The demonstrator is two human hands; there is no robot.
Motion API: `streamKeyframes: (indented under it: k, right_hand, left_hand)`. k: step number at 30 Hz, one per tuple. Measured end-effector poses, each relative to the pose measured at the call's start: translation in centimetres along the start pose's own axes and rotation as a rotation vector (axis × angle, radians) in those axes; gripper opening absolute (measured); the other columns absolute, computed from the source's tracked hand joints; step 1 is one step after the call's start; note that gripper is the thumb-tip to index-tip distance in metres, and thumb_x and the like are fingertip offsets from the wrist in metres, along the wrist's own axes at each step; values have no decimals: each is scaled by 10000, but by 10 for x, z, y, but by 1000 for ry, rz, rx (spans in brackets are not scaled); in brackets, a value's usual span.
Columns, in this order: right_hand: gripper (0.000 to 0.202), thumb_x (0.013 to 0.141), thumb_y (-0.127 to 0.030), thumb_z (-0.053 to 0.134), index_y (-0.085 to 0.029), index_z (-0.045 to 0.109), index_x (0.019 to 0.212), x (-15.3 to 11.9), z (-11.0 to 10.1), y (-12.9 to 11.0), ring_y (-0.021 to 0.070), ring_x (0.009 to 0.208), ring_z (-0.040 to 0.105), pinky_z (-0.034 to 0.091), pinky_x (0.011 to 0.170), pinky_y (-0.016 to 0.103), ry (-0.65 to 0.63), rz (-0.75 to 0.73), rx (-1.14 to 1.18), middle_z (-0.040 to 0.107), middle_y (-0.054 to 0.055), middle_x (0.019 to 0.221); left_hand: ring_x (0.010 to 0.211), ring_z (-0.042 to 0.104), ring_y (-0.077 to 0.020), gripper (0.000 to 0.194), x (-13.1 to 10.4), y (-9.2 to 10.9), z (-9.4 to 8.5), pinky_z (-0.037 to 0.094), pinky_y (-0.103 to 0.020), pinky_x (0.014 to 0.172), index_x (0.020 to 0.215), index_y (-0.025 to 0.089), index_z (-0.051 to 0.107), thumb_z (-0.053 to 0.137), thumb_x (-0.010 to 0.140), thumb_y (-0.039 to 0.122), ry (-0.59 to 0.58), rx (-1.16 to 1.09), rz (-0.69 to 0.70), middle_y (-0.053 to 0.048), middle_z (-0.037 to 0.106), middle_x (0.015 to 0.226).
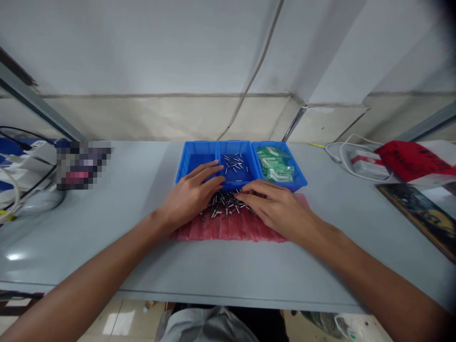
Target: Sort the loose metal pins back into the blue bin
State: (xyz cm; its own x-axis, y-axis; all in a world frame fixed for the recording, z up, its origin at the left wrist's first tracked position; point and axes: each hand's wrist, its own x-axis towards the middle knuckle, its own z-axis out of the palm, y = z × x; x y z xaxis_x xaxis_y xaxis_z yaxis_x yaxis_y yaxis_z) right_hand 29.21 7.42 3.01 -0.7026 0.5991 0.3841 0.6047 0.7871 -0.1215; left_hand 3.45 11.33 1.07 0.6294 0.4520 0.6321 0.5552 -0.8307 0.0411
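A pile of small metal pins (226,203) lies on a pink plastic sheet (228,228) in front of the blue bins. My left hand (194,192) is at the left of the pile, fingers apart and reaching over the front rim of the left bin (194,161). At the right of the pile my right hand (281,204) has its fingers bent together at the pins; what they hold, if anything, is too small to tell. More metal pins (235,162) lie in the middle bin (252,166). Green and clear plastic packets (276,164) fill the right bin (302,178).
On the grey table (228,270), a mouse (42,200) and cables are at the left. A small white box (369,163), a white cable, a red item (413,159) and a phone-like dark object (423,213) lie at the right. A wall stands behind.
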Motion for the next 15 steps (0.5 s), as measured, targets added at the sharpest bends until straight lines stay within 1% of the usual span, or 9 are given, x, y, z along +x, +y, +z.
streamKeyframes:
  k: [3, 5, 6, 8, 10, 11, 13, 15]
  right_hand:
    - [421, 934, 47, 482, -163, 733, 1198, 1, -2, 0, 226, 1022, 701, 625, 913, 407, 104, -21, 59, 742, 107, 1148]
    - [424, 931, 51, 480, -162, 736, 1192, 3, -5, -2, 221, 1044, 703, 616, 930, 408, 178, -20, 124, 747, 108, 1157]
    - [402, 939, 36, 498, -173, 739, 1184, 4, -6, -4, 215, 1056, 706, 610, 942, 403, 216, 9, 167, 748, 101, 1165]
    - [322, 961, -27, 562, -215, 749, 1143, 7, -9, -8, 198, 1060, 716, 598, 958, 385, 296, 103, 274, 760, 68, 1150]
    - [247, 965, -94, 624, -261, 759, 1088, 9, -10, -12, 188, 1037, 727, 590, 963, 379, 360, 217, 379, 777, 25, 1108]
    - [221, 962, -119, 647, -275, 763, 1068, 10, -11, -14, 189, 1025, 732, 590, 958, 381, 380, 263, 431, 782, 13, 1089]
    - [186, 946, -158, 689, -291, 770, 1048, 11, -10, -18, 192, 1000, 737, 600, 928, 376, 399, 327, 540, 785, 4, 1068]
    - [171, 929, -189, 724, -304, 775, 1045, 11, -10, -21, 187, 972, 738, 611, 889, 358, 403, 366, 621, 783, 0, 1056]
  left_hand:
    - [1346, 615, -292, 171, 2, 1, 0, 609, -476, 1055, 1143, 124, 676, 584, 1000, 133, -4, 5, 14, -132, 715, 1280]
    - [1338, 619, -280, 170, 4, 2, -3, 609, -473, 1049, 1141, 126, 674, 569, 1008, 141, -10, -5, 11, -133, 720, 1270]
    - [1326, 625, -274, 183, 5, 4, -5, 605, -472, 1050, 1163, 125, 668, 569, 1013, 164, -2, -13, 4, -139, 717, 1273]
    - [1274, 647, -267, 258, 7, 10, -11, 596, -468, 1047, 1229, 119, 641, 587, 1021, 262, 32, -40, 2, -155, 713, 1269]
    - [1198, 672, -264, 360, 9, 17, -17, 599, -451, 1006, 1260, 131, 620, 608, 1011, 391, 57, -70, 57, -149, 727, 1225]
    - [1148, 688, -257, 361, 9, 20, -19, 601, -429, 972, 1248, 142, 619, 619, 1004, 407, 68, -61, 95, -136, 738, 1186]
    - [1067, 708, -230, 229, 9, 25, -22, 593, -374, 902, 1182, 164, 627, 620, 1009, 315, 66, -16, 155, -102, 753, 1118]
    - [1024, 712, -200, 117, 7, 27, -20, 576, -330, 853, 1119, 178, 625, 585, 1009, 185, 59, 0, 173, -76, 753, 1090]
